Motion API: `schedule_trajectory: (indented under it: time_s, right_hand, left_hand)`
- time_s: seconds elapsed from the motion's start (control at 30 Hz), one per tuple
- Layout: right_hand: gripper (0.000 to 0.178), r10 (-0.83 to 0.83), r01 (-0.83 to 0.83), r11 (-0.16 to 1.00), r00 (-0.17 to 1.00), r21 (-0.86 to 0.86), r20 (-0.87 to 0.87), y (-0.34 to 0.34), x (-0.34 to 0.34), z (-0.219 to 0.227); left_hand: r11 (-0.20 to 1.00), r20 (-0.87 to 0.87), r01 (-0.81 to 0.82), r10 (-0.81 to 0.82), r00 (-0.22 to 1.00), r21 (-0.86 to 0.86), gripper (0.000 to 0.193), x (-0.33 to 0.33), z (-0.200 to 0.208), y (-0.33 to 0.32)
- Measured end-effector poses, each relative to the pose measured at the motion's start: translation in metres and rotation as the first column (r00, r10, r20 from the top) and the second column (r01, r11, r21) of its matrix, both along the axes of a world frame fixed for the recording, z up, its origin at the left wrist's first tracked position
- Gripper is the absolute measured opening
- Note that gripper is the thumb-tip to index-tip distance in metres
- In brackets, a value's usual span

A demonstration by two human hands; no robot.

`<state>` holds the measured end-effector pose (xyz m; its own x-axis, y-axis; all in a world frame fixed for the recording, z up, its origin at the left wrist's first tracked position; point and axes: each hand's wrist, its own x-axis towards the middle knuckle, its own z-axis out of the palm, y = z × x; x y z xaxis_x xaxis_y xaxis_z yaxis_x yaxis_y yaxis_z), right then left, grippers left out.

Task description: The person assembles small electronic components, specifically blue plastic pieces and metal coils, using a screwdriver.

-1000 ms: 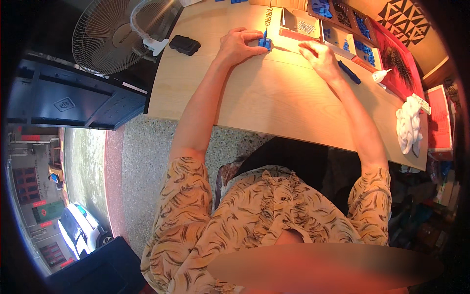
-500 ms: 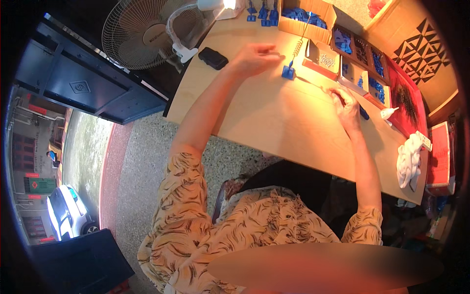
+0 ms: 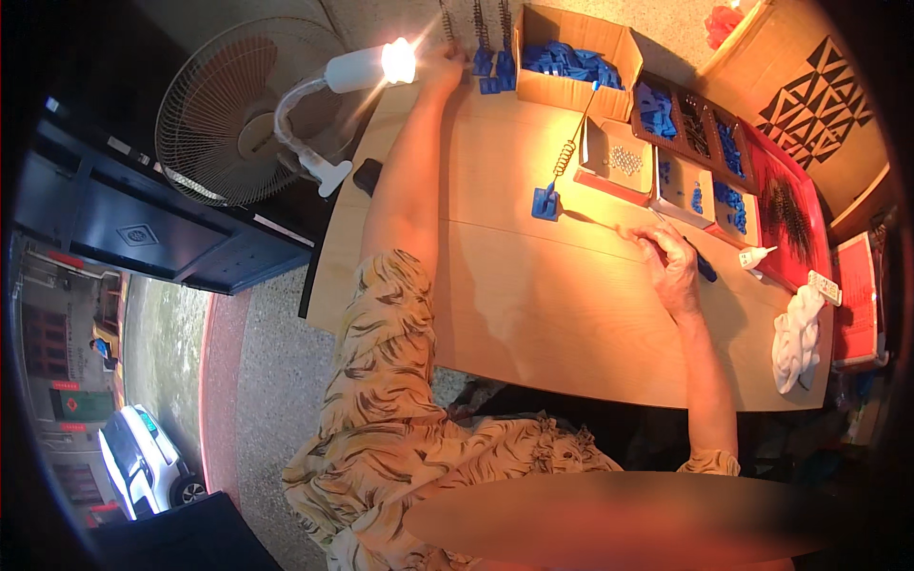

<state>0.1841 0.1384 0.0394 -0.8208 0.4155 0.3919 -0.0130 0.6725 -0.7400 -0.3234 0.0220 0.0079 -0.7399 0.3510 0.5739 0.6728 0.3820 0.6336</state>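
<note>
My left hand reaches to the far left of the table, beside several standing pieces with blue square bases and dark coiled springs. Its fingers are small and partly lost in the lamp's glare, so their grip is unclear. My right hand rests on the table at centre right, fingers curled and fingertips together; anything between them is too small to make out. Between the hands one spring piece stands alone on its blue base, its thin rod tipped in light blue. A dark blue tool lies partly behind my right hand.
A lit lamp and a fan stand at the left. Along the back are a cardboard box of blue parts, a tray of small metal bits and a red tray. A small white bottle and white gloves lie right.
My left hand has moved from the middle of the table to the standing pieces at the far left. My right hand stays near its place. The whole view has shifted slightly.
</note>
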Motion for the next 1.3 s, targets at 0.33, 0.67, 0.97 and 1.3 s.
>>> schedule_trajectory:
  time_s: [0.33, 0.67, 0.97, 1.3]
  right_hand:
    - [0.014, 0.031, -0.031, 0.998, 0.999, 0.053, 0.01, 0.012, -0.003, -0.003]
    - [0.014, 0.057, -0.057, 0.998, 0.998, -0.011, 0.006, 0.008, -0.003, -0.008]
    - [0.014, 0.039, -0.039, 0.999, 0.999, 0.018, 0.013, 0.007, -0.001, -0.009]
    - [0.015, 0.031, -0.032, 0.999, 0.999, 0.036, 0.025, 0.007, -0.001, -0.011]
  left_hand:
    - [0.936, 0.348, 0.353, -0.334, 0.876, 0.01, 0.021, 0.122, 0.06, -0.054]
    - [0.755, 0.496, 0.503, -0.656, 0.569, 0.421, 0.017, 0.207, 0.031, -0.025]
    - [0.653, 0.538, 0.454, -0.757, 0.371, 0.607, 0.021, 0.207, 0.028, -0.028]
    - [0.706, 0.494, 0.523, -0.708, 0.504, 0.478, 0.035, 0.208, 0.036, -0.045]
